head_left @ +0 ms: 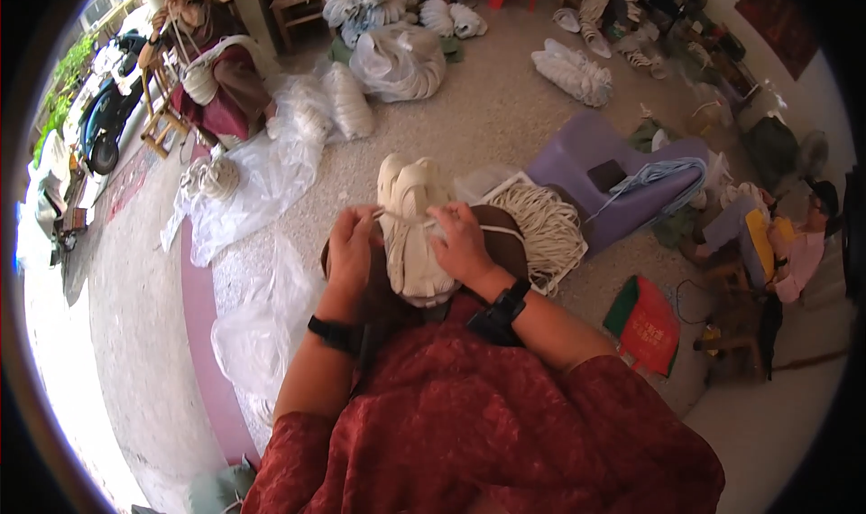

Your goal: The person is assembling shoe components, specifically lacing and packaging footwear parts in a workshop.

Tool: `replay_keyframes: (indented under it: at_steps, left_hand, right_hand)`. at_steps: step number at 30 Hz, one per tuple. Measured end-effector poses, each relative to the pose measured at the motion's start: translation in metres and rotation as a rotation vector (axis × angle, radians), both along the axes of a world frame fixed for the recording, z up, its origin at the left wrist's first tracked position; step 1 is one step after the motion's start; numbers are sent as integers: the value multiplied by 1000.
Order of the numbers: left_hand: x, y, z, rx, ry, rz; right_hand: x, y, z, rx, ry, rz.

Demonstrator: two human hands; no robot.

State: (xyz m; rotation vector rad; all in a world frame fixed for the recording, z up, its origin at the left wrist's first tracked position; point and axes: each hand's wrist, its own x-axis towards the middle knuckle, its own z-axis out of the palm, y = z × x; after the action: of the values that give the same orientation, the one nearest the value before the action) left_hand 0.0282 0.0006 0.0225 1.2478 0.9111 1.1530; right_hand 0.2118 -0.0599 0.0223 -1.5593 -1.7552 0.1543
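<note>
A cream-coloured bundle [417, 257] of long, rounded pieces lies lengthwise on my lap, between my knees. Across its upper part runs a thin cream cord [403, 217]. My left hand [350, 248] is closed at the bundle's left side, its thumb and fingertips pinching the cord. On the right side my right hand [462, 243] also has its fingers closed on the cord, close above the bundle. A length of cord passes from there over my right thigh toward a white tray [552, 289] heaped with loose cream cord [541, 230].
A purple plastic seat [577, 157] with light blue cords [663, 185] stands to my right. Clear plastic sheeting [262, 324] and wrapped bundles [397, 61] spread over the floor. One person [212, 72] sits far left, another [785, 243] at right. A red-and-green bag [648, 329] lies nearby.
</note>
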Motion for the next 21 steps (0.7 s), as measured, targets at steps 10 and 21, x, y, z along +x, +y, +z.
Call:
replay_keyframes:
  at_steps: [10,21]
  left_hand:
    - [-157,-13,10,438,1391,110]
    - [-302,-81,-61,-197,1750,342]
  right_hand:
    - [47,3,2,-116,-187,183]
    - [70,6,1,-178,128,331]
